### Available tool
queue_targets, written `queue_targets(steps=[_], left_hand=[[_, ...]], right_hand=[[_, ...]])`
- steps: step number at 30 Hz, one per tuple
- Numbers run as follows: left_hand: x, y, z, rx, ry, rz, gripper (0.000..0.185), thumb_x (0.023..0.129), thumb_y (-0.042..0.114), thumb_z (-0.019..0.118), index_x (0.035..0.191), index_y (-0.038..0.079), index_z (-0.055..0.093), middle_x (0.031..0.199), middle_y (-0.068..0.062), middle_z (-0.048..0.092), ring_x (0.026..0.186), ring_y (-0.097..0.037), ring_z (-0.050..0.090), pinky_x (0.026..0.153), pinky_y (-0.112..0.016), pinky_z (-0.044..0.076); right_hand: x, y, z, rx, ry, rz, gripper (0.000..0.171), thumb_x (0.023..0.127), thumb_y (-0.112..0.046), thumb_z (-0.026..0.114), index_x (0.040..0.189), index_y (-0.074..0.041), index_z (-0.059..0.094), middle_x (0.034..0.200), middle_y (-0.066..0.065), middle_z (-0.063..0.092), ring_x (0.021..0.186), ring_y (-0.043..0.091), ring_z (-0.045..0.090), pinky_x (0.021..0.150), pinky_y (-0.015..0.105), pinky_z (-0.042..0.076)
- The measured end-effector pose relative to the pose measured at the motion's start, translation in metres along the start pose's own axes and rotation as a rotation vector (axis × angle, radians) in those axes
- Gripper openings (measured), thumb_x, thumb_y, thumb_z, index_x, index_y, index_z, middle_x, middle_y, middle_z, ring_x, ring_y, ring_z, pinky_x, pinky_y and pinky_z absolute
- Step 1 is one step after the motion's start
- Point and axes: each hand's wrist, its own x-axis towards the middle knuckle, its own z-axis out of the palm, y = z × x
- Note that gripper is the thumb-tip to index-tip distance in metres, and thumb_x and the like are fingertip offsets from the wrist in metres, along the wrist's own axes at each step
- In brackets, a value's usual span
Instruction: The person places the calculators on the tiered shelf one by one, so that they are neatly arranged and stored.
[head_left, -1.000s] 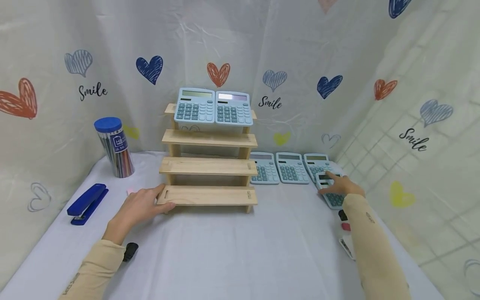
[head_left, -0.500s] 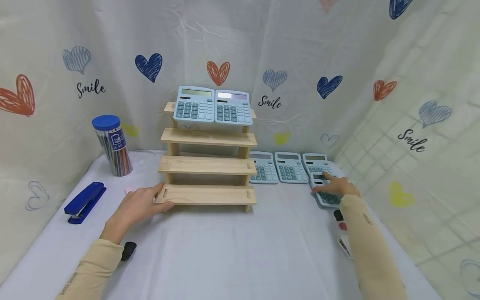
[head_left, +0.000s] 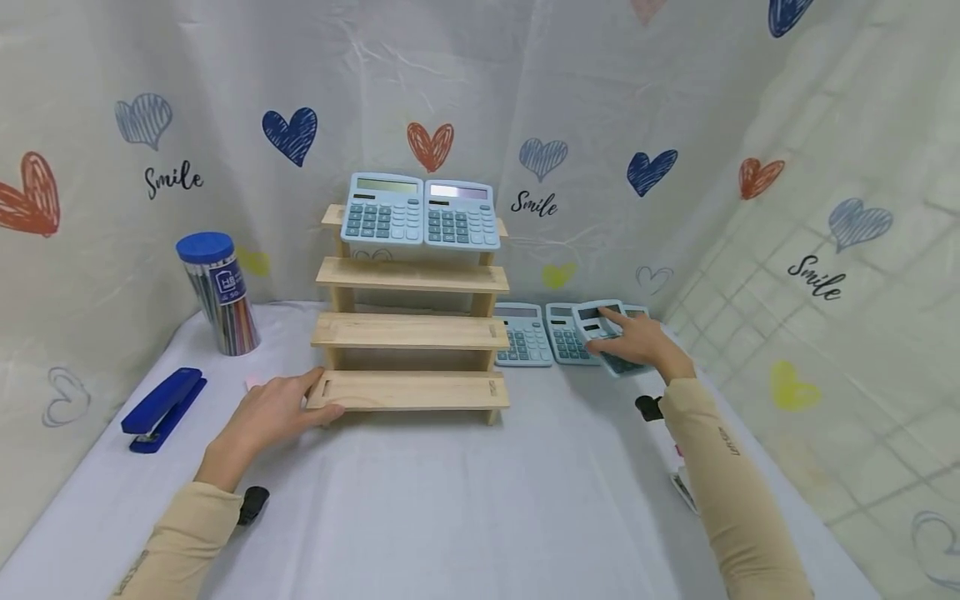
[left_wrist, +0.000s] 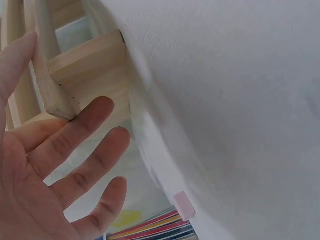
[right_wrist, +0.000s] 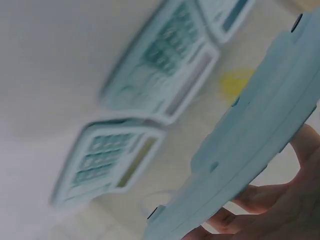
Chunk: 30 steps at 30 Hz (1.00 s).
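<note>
Wooden stepped shelf [head_left: 411, 332] carries two calculators [head_left: 420, 213] on its top tier; the left hand [head_left: 273, 408] rests flat, fingers relaxed, against its lowest step. At far left, a clear tub [head_left: 217, 293] holds pencils. The right hand [head_left: 633, 340] grasps a lifted calculator [head_left: 603, 333] above the counter [head_left: 465, 500]; only the right wrist view shows its underside [right_wrist: 250, 150].

hand [right_wrist: 280, 200] gripping calculator [right_wrist: 250, 150], two calculators [right_wrist: 150, 85] beyond

Light-blue calculator [head_left: 606, 333]: lifted off the table, tilted, keys up, at 3 o'clock of the wooden tiered rack [head_left: 411, 329], which stands upright mid-table.
</note>
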Motion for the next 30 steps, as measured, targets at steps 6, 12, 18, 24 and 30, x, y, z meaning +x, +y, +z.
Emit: queue_targets(steps=[6,12,18,24,30], left_hand=[[-0.001,0.0,-0.001,0.0,0.009,0.003,0.091,0.089,0.063,0.064,0.149,-0.002,0.042,0.136,-0.032,0.059,0.094,-0.032,0.066,0.083,-0.059,0.052],[-0.003,-0.002,-0.001,-0.003,-0.003,-0.002,0.092,0.089,0.063,0.064,0.149,-0.002,0.042,0.137,-0.032,0.058,0.11,-0.046,0.065,0.089,-0.064,0.05],[-0.002,0.0,0.0,-0.009,-0.001,0.006,0.092,0.089,0.063,0.065,0.15,-0.002,0.042,0.137,-0.032,0.058,0.111,-0.045,0.065,0.089,-0.062,0.051],[-0.002,-0.002,-0.001,-0.003,0.011,0.01,0.09,0.09,0.061,0.065,0.149,-0.002,0.042,0.138,-0.032,0.058,0.109,-0.044,0.066,0.088,-0.062,0.051],[-0.003,-0.001,0.0,-0.009,0.013,0.007,0.09,0.09,0.062,0.065,0.149,-0.003,0.042,0.136,-0.032,0.059,0.101,-0.037,0.068,0.086,-0.06,0.052]], right_hand=[[-0.001,-0.052,-0.017,0.015,0.051,-0.057,0.094,0.088,-0.068,0.058,0.161,-0.022,0.023,0.156,0.039,0.027,0.14,0.055,0.033,0.108,0.074,0.033],[-0.002,-0.097,-0.025,0.04,0.085,-0.147,0.088,0.088,-0.065,0.06,0.16,-0.025,0.028,0.157,0.032,0.031,0.141,0.05,0.036,0.111,0.071,0.034],[-0.003,-0.122,-0.034,0.022,0.149,-0.235,0.084,0.087,-0.062,0.061,0.157,-0.026,0.035,0.159,0.028,0.033,0.14,0.048,0.039,0.11,0.066,0.037],[0.003,-0.146,-0.042,-0.013,0.158,-0.299,0.08,0.085,-0.064,0.062,0.154,-0.029,0.042,0.159,0.025,0.035,0.141,0.046,0.04,0.11,0.065,0.038],[0.015,-0.167,-0.04,-0.045,0.137,-0.318,0.081,0.084,-0.068,0.06,0.154,-0.031,0.041,0.161,0.023,0.033,0.144,0.049,0.036,0.113,0.066,0.035]])
